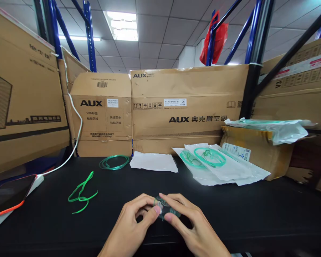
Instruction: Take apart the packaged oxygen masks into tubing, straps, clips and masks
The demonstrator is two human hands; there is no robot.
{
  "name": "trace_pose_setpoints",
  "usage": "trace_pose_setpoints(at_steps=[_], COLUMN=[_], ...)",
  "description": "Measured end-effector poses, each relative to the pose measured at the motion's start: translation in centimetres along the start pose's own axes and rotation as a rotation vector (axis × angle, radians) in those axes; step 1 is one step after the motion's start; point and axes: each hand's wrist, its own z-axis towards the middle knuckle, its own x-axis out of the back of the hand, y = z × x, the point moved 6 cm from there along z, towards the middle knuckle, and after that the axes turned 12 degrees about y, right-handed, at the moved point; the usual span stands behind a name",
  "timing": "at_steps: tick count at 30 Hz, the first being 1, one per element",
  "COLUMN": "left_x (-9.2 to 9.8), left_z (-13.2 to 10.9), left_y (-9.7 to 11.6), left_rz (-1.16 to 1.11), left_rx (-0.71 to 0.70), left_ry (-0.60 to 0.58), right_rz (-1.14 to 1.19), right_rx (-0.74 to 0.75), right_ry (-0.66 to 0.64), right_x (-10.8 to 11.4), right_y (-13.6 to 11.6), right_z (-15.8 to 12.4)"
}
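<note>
A small clear, green-tinted plastic piece [164, 206] with rounded parts is held low over the front of the black table. My left hand [135, 221] pinches its left side between thumb and fingers. On the other side, my right hand [191, 223] grips it, with the index finger across the top and the thumb at the lower edge. The fingers cover much of the piece, so its exact kind cannot be made out. Left of my hands lies a loose green strap [81, 194]. Farther back is a coil of clear green tubing [114, 162].
A white sheet or pouch [153, 161] lies at the back of the black table [56, 235]. Several packets with green tubing [230, 167] overlap at right, before an open carton [259, 150] topped by another packet [273, 125]. A phone [12, 194] sits at left. Cardboard boxes [187, 107] wall the back.
</note>
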Motion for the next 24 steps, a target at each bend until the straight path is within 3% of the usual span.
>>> trace_pose_setpoints(at_steps=[11,15,21,24], left_x=[-0.4,-0.7,-0.8,-0.7], left_z=[-0.4,-0.4,-0.6,-0.7], left_y=[-0.4,-0.6,-1.3,-0.8], left_rz=[0.034,0.014,-0.053,-0.024], left_rx=[-0.036,-0.018,0.128,0.032], left_ry=[-0.069,-0.005,0.125,0.179], right_rz=[0.032,0.031,-0.046,-0.053], right_rx=[-0.057,-0.021,-0.008,0.022], right_ry=[0.048,0.072,0.178,0.226], right_x=[0.3,0.1,-0.2,-0.1], right_y=[0.8,0.1,-0.3,-0.4], right_z=[-0.1,-0.1,-0.2,0.0])
